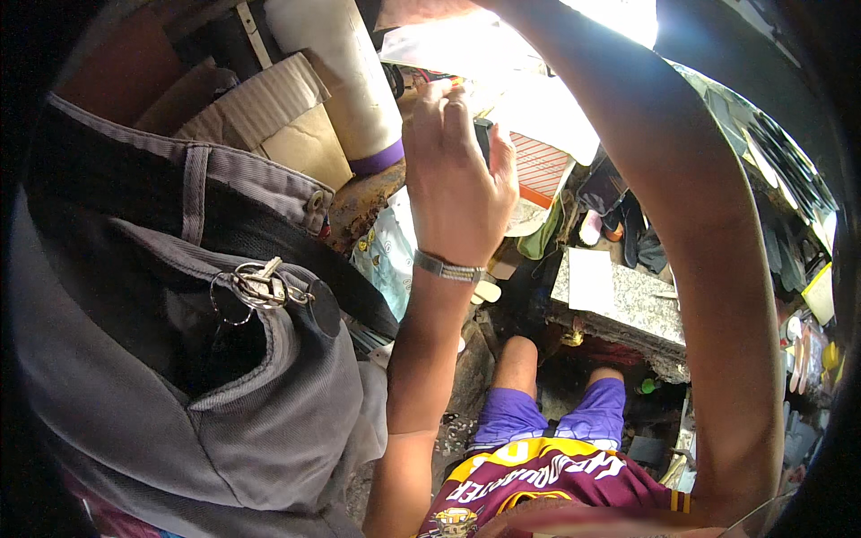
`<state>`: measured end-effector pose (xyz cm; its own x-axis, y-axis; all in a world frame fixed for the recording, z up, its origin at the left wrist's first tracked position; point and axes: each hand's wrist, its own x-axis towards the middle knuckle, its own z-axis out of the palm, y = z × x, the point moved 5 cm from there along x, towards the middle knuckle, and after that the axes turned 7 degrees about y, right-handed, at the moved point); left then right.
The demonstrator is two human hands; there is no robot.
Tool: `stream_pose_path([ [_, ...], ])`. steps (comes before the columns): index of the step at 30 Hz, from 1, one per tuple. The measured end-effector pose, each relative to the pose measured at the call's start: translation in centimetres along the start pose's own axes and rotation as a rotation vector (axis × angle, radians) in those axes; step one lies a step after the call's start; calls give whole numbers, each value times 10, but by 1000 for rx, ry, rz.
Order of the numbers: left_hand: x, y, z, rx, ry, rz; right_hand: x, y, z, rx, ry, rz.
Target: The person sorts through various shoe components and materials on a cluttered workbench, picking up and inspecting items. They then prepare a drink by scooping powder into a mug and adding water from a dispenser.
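Observation:
My left hand (460, 179), with a bracelet (448, 268) at the wrist, reaches up to the cluttered work surface. Its fingers are curled, and a small black object (484, 139) shows between thumb and fingers; its kind is mostly hidden. Beside the thumb lies a red-and-white patterned sheet (541, 166), with a bright white sheet (549, 112) behind it. My right forearm crosses the upper right and leaves the picture at the top edge, so that hand is out of sight.
Grey trousers (269, 403) with a key ring (265, 285) fill the left side. Above them are a cardboard box (305, 148) and a pale cylinder (336, 76) with a purple base. A speckled slab (628, 300) stands near my knees. Crowded small goods line the right.

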<state>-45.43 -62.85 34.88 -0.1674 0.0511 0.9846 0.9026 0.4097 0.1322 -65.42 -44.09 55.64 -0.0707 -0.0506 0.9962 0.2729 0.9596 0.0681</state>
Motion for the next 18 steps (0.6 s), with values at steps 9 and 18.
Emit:
stream_pose_path([
  [9, 35, -7, 45, 485, -57, 133, 16, 26, -117, 504, 103, 365],
  [18, 57, 4, 65, 428, 90, 355, 7, 88, -255, 579, -71, 160],
])
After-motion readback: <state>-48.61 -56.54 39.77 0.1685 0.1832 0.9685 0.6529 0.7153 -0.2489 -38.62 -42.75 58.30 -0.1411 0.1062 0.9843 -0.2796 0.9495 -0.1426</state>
